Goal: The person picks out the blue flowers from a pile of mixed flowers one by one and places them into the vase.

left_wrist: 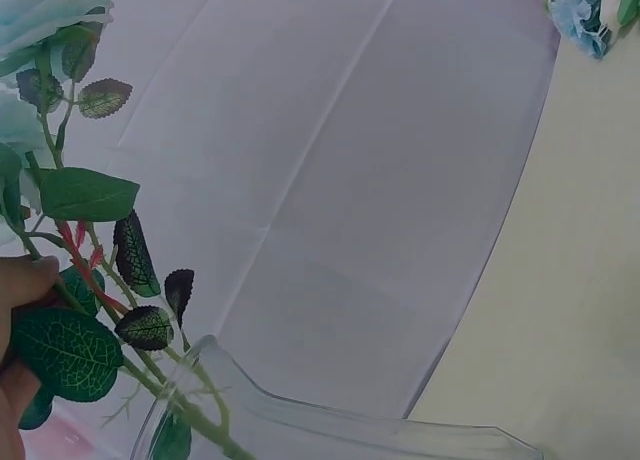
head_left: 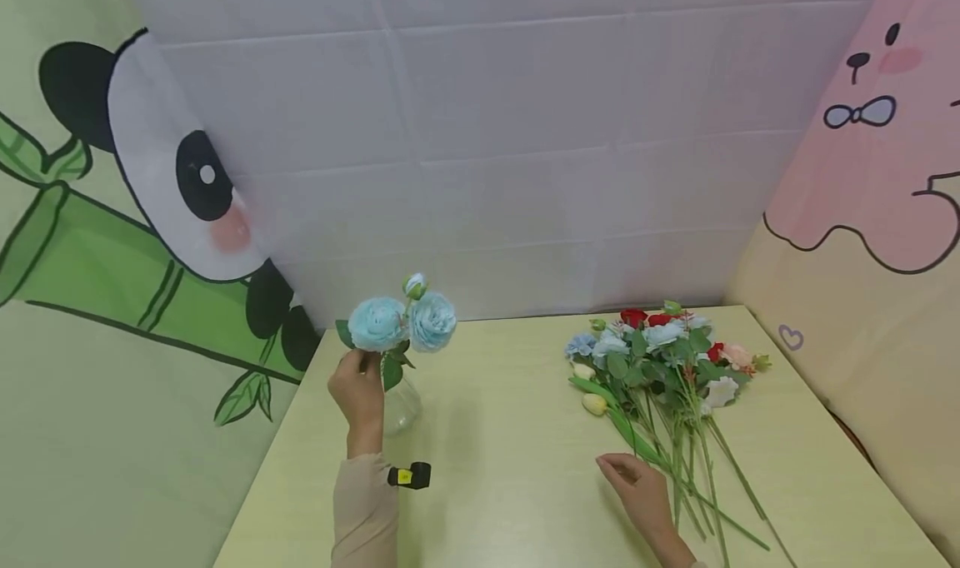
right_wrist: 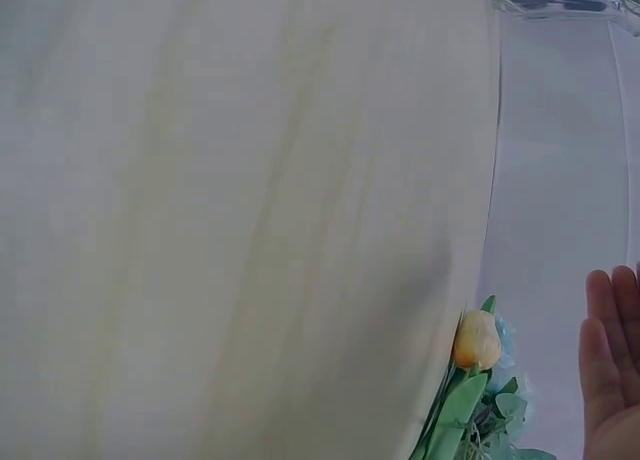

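Observation:
Light blue flowers (head_left: 377, 325) with green leaves stand in a clear glass vase (head_left: 402, 408) on the left of the table. My left hand (head_left: 358, 391) pinches their stems just below the blooms. In the left wrist view, the green stems (left_wrist: 150, 365) run down past the rim of the vase (left_wrist: 330, 412), and the thumb lies against them. On the right, my right hand (head_left: 637, 495) hovers near the stems of a pile of flowers (head_left: 660, 360), holding nothing. Its fingers are relaxed in the right wrist view, beside a yellow tulip (right_wrist: 477, 340).
The pile on the table (head_left: 502, 435) has red, blue, white and pink blooms, its long stems (head_left: 705, 476) pointing toward the front. A white cloth (head_left: 510, 168) hangs behind the table. Printed cloths with a panda (head_left: 165, 185) and a pink bear (head_left: 885, 168) flank it.

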A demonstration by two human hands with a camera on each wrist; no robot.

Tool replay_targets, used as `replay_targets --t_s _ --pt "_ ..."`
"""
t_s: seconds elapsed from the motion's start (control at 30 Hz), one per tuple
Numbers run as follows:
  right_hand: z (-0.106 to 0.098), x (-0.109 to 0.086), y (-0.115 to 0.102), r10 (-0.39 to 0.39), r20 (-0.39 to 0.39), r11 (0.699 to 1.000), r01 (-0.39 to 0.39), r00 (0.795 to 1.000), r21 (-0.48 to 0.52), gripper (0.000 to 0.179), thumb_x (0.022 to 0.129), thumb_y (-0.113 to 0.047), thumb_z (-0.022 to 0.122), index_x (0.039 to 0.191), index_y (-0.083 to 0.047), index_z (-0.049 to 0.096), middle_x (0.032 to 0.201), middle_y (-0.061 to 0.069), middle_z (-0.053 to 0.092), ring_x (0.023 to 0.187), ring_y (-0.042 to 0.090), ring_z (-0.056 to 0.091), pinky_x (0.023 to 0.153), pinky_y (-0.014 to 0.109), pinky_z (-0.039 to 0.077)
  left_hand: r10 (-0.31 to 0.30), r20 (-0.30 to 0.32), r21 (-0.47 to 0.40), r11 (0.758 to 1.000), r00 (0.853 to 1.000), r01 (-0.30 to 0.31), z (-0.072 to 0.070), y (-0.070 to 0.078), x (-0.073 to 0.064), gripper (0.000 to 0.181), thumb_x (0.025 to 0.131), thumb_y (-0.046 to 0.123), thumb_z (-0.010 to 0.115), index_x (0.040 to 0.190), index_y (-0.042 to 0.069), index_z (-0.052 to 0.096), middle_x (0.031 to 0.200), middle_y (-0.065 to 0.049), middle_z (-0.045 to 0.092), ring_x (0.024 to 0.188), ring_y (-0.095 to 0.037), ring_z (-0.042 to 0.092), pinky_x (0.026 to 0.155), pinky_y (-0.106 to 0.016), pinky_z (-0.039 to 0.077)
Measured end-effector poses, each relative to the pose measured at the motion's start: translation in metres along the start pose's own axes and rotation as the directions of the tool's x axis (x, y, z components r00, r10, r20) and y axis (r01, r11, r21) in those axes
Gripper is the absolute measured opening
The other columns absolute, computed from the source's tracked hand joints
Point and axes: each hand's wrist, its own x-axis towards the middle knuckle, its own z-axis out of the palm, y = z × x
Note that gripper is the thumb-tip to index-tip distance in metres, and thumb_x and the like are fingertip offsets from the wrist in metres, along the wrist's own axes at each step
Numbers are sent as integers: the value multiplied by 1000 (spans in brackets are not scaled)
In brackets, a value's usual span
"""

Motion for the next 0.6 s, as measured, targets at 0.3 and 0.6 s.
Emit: replay_targets --t_s 0.3,0.6 --pt "-2 2 2 8 -19 1000 -8 1000 3 16 82 -29 68 89 -15 72 86 1 72 72 -5 60 68 17 51 -59 -8 -8 998 998 59 -3 0 -8 8 78 5 71 75 -2 69 71 -17 69 59 -27 63 56 -30 47" --pt "-3 5 -2 -5 -40 1000 4 999 -27 17 82 -30 68 90 -15 72 88 2 72 72 -6 60 67 17 50 -91 -32 -22 996 995 90 -9 2 -12 7 78 6 71 80 -1 71 76 -15 70 64 -27 66 63 -7 42"
